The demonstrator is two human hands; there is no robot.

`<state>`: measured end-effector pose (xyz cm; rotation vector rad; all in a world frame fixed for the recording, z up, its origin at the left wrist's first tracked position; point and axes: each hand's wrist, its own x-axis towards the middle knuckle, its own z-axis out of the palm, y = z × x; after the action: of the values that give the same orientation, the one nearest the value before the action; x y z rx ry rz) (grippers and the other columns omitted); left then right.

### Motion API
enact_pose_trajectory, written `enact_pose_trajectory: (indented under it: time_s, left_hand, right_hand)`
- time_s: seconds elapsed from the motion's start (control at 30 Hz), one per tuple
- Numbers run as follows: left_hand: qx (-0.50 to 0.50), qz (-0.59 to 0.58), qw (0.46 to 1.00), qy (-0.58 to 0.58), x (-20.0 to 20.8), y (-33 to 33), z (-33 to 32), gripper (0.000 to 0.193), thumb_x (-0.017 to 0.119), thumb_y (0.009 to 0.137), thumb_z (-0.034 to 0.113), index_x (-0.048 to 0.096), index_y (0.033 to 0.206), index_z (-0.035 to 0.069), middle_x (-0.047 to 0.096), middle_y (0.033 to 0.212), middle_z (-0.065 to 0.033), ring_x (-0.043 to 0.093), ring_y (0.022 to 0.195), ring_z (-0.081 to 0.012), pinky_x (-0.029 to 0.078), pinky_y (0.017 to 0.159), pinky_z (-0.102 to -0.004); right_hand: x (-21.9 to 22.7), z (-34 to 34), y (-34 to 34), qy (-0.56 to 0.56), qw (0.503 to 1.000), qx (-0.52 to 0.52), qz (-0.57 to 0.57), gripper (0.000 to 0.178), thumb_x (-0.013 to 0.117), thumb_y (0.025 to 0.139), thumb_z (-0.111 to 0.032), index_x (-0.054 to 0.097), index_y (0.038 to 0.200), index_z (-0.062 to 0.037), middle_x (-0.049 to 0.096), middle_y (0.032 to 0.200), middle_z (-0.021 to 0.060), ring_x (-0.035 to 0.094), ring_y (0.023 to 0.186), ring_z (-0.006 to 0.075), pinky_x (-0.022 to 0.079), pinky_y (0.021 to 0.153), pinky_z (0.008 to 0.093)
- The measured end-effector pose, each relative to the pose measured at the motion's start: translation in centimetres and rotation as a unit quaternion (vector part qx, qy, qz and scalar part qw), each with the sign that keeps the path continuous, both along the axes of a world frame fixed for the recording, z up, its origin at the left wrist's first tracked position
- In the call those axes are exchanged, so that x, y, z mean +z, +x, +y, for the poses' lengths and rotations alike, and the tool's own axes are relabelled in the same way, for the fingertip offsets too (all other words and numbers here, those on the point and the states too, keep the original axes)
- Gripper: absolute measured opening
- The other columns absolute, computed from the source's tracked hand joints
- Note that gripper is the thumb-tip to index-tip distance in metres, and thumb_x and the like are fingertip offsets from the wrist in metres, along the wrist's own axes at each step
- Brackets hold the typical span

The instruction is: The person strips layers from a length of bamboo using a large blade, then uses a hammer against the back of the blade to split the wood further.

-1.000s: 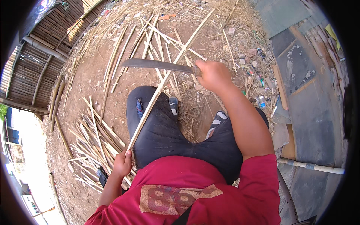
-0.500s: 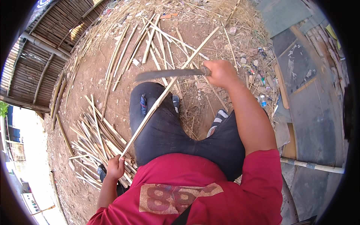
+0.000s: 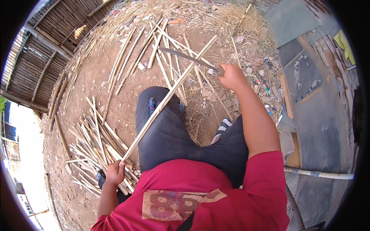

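And there's the shift: the long knife [image 3: 181,56], lying nearly level across the work a second ago, now slants, its tip pointing up and away to the left, and it shows a narrower profile, as if the wrist has rolled. The right hand [image 3: 233,77] has its grip clenched on the handle, a touch further right than before. Down at the other end, the left hand [image 3: 115,173] has edged outward and keeps its grip closed round the near end of the pale strip [image 3: 161,109], thumb along the top. The strip itself runs slantwise past the left knee of the dark trousers [image 3: 165,133], its far end lower in view now, so the blade crosses it nearer to that far end. For the blade work, that means a different stretch of strip meets the knife, at a new angle. Is the edge actually touching? From this height I can't quite tell. Beside the left hand sits the pile of split strips [image 3: 96,142], and ahead more loose strips [image 3: 121,56] lie across the bare ground [image 3: 92,90].
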<state>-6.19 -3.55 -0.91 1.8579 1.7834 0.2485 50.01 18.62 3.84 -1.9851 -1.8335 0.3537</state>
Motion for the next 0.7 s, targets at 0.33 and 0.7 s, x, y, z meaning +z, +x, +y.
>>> enact_pose_trajectory:
  time_s: [0.33,0.7]
  left_hand:
    - [-0.016,0.007,0.999,0.027,-1.9,-1.8,-0.7,0.052,0.047,0.105,0.043,0.057,0.078,0.000,0.054,0.061,-0.0204,0.056,0.058,-0.0398,0.045,0.059,-0.0461]
    - [-0.009,-0.004,0.999,0.050,-2.5,-1.5,-1.0,0.051,0.046,0.105,0.041,0.055,0.078,-0.001,0.053,0.063,-0.0235,0.054,0.060,-0.0443,0.043,0.058,-0.0481]
  right_hand:
    - [1.1,-2.7,-2.2,0.079,0.979,0.149,-0.116,0.022,0.072,0.078,-0.016,0.067,0.099,-0.0099,0.070,0.085,0.0148,0.069,0.080,0.0390,0.055,0.074,0.0487]
    - [1.7,-2.7,-3.9,0.192,0.949,0.200,-0.149,0.021,0.075,0.077,-0.018,0.066,0.093,-0.0079,0.067,0.075,0.0136,0.069,0.077,0.0373,0.054,0.070,0.0489]
